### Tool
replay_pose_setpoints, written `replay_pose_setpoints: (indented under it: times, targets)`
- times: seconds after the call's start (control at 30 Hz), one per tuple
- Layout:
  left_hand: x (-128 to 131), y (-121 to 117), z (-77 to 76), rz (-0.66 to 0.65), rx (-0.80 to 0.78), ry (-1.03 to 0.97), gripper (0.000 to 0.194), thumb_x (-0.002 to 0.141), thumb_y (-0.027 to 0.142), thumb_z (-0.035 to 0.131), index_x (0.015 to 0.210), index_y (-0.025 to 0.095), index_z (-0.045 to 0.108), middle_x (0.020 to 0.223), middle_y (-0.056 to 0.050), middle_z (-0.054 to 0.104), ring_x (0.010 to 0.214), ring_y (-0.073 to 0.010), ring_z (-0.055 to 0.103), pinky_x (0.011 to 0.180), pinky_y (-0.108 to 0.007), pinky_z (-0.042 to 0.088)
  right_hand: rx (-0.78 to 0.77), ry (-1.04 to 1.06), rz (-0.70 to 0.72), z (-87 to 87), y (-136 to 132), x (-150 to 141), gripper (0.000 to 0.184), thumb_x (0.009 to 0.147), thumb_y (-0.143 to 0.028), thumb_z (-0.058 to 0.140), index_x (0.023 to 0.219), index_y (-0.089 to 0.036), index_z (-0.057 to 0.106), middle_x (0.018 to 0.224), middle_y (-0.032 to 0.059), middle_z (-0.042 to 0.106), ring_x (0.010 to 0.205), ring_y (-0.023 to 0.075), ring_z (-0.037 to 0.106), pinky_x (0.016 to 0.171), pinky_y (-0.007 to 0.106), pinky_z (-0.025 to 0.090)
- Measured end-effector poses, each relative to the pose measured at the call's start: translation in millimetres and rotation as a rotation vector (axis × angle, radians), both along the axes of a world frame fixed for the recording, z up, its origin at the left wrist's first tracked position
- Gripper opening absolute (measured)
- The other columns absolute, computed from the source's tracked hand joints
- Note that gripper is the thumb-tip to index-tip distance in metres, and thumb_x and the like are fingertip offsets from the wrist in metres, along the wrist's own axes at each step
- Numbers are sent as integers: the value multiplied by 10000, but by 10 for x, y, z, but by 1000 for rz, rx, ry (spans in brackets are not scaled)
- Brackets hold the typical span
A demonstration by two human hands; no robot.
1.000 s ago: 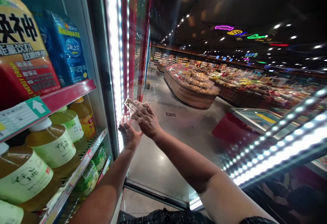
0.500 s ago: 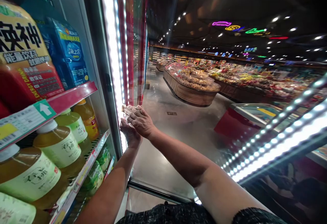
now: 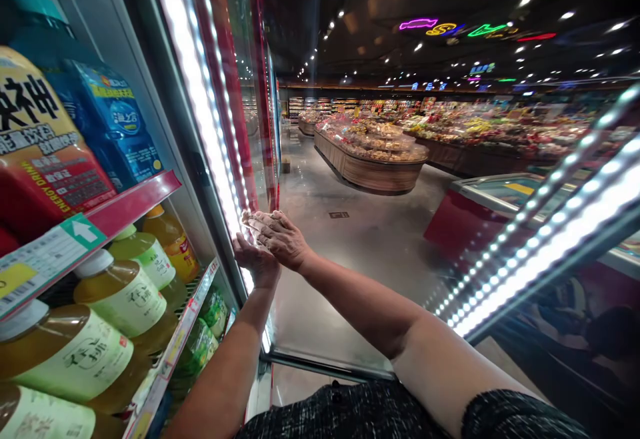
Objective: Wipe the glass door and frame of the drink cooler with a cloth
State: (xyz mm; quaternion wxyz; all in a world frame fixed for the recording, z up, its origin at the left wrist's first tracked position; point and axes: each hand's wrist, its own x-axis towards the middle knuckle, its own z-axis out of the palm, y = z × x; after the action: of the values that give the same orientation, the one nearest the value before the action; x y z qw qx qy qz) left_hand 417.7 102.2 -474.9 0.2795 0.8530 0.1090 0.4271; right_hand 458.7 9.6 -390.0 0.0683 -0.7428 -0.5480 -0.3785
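Note:
My right hand (image 3: 284,240) lies over a pale crumpled cloth (image 3: 251,219) and presses it against the lit upright frame (image 3: 200,112) of an open drinks cooler. Its fingers are stretched along the cloth. My left hand (image 3: 256,262) sits just beneath it, touching it, with fingers curled on the same frame edge; their tips are hidden. Both forearms reach forward from the bottom of the view.
Cooler shelves on the left hold tea bottles (image 3: 135,292), a blue pouch (image 3: 113,125) and a red energy drink jug (image 3: 40,159). The open glass door (image 3: 550,225) with LED strips stands to the right. Beyond it are a grey aisle floor, a chest freezer (image 3: 480,205) and snack islands (image 3: 375,159).
My right hand has slid the cloth slightly down the frame, closing onto the left hand. My view has swung left and lower.

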Motion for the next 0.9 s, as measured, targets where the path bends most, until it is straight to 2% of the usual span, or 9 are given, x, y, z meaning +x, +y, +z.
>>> replay_pose_setpoints:
  times: [0.1,0.17,0.27,0.37,0.53,0.7,0.8,0.9]
  targets:
    - [-44,-3,-22,183,-35,-117,948,943,369,579,1580,-46,13,1598,-471,63,1557,-560,127,1166,-835,174,78,-26,-24,-44,-118,26,400,1085,-206,483,1457,-286,606,1612,-9,502,1543,143,412,1293,391,378]
    - [-28,-1,-41,204,-21,-151,1043,892,464,657,1594,-12,49,1605,-444,142,1556,-539,178,1173,-808,224,88,-44,-14,-116,-186,38,392,1071,-196,518,1432,-299,629,1592,-11,532,1529,147,436,1293,397,376]
    - [23,16,-75,185,7,-173,1074,878,529,668,1598,-15,86,1589,-424,251,1539,-485,287,1195,-734,288,110,-71,16,-203,-254,46,378,1058,-186,544,1407,-284,653,1561,0,569,1504,154,475,1298,390,360]
    - [54,53,-102,137,39,-165,1102,862,532,693,1611,-17,99,1598,-397,300,1545,-446,309,1225,-669,299,164,-90,-4,-189,-305,45,397,1062,-194,538,1440,-273,628,1571,-6,553,1508,156,471,1312,379,330]
    - [46,115,-113,100,54,-85,1038,883,586,675,1633,43,204,1674,-332,231,1595,-400,225,1268,-601,268,205,-96,-57,-165,-452,38,435,1059,-195,541,1479,-298,592,1579,-17,539,1512,160,465,1324,389,303]
    - [25,141,-96,83,44,-70,1103,842,719,654,1627,57,252,1693,-304,215,1610,-390,182,1287,-590,245,195,-157,-53,-236,-621,10,446,1053,-171,549,1481,-292,588,1559,3,563,1487,154,498,1333,383,273]
    - [1,137,-69,81,64,-64,1115,860,742,610,1628,28,230,1688,-319,212,1613,-391,167,1294,-596,224,214,-174,-76,-163,-704,-7,436,1062,-197,542,1485,-292,582,1575,-5,540,1502,155,478,1337,383,268]
    - [-27,124,-31,78,70,-45,1133,862,766,588,1630,21,213,1694,-321,186,1618,-388,148,1303,-588,205,233,-153,-114,-98,-791,-24,455,1071,-206,525,1514,-307,548,1598,-33,508,1529,147,435,1360,380,213]
